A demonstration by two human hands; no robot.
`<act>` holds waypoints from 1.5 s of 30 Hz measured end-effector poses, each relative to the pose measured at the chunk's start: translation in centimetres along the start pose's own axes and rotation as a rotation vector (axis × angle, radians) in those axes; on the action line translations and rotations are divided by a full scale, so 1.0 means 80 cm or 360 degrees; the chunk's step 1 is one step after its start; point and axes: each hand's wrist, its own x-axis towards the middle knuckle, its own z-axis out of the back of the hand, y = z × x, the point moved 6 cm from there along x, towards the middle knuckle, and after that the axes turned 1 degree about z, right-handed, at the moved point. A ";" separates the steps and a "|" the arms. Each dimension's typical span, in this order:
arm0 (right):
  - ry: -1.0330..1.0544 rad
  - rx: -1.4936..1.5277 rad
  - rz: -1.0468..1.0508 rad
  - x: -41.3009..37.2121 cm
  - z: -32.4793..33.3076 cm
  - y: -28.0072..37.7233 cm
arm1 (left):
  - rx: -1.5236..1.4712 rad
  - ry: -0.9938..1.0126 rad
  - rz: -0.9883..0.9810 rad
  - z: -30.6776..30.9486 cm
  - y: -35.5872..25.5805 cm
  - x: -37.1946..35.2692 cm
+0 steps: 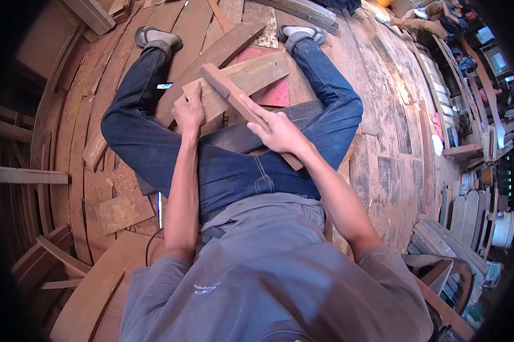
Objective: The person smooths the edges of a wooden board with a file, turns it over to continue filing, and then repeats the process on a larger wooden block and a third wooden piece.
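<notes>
Between my bent legs a pale wooden board [262, 74] lies at a slant, propped on darker timber. My left hand [188, 112] is closed around its near left end, thumb pressed up against the edge. Across the board rests a reddish-brown wooden bar [225, 90], running from the upper left down toward my lap. My right hand [281, 132] grips the lower part of this bar, its index finger stretched along the wood. The palm hides part of the bar. Below both pieces sits a dark plank [251, 134] across my thighs.
A long brown plank [228, 48] lies on the plank floor [382, 74] beneath the board, near a pink piece [277, 94]. Thin wooden sheets [123, 211] lie at left. Stacked slats [468, 216] and a white bucket [503, 229] stand at right. Another person [454, 17] sits far right.
</notes>
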 end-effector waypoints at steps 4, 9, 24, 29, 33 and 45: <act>-0.0324 -0.0090 0.0280 0.030 0.016 -0.078 | 0.0078 -0.0019 -0.0080 0.001 -0.004 0.002; -0.0382 -0.0217 -0.0208 0.030 0.024 -0.073 | 0.0044 0.0000 -0.0320 0.005 -0.025 0.009; -0.0142 0.0180 0.0161 0.008 -0.010 0.012 | -0.0028 0.0050 -0.0415 0.024 -0.023 0.009; -0.0403 0.0065 0.0341 0.029 0.005 -0.073 | 0.0014 0.0014 -0.0447 0.020 -0.023 0.009; -0.0360 0.0119 -0.0449 0.063 0.034 -0.132 | 0.0112 -0.0098 -0.0395 0.023 -0.024 0.009; -0.0251 -0.0213 -0.0574 0.058 0.041 -0.167 | 0.0025 -0.0070 -0.0108 0.024 -0.006 0.014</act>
